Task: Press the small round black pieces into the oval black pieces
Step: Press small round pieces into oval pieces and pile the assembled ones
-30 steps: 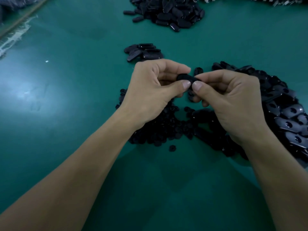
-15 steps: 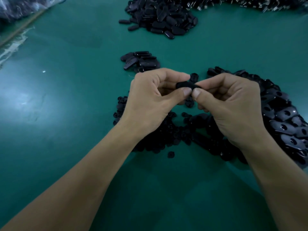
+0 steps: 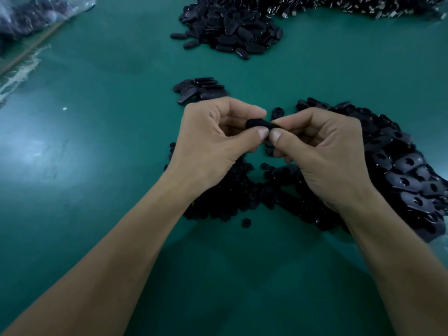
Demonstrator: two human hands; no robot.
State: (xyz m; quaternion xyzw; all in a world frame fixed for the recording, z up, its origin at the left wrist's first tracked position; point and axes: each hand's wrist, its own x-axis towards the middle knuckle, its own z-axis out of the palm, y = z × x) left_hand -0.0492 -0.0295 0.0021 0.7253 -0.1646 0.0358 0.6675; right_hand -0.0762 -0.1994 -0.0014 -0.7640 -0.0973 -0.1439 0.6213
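Currently: one oval piece point(image 3: 258, 123) in pressing, many pending.
The left hand point(image 3: 213, 139) and right hand point(image 3: 322, 151) both pinch it above the bench point(image 3: 109, 93); a small, apparently finished group point(image 3: 198, 89) lies beyond, and round pieces point(image 3: 232, 190) and holed ovals point(image 3: 407, 170) lie heaped nearby.

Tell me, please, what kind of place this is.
Probably a factory or workshop assembly bench. The green table carries sorted heaps of identical black parts: oval pieces with holes, small round pieces. The left hand and right hand pinch one oval black piece.

Oval piece point(image 3: 257, 122) mostly behind fingers point(image 3: 262, 133)
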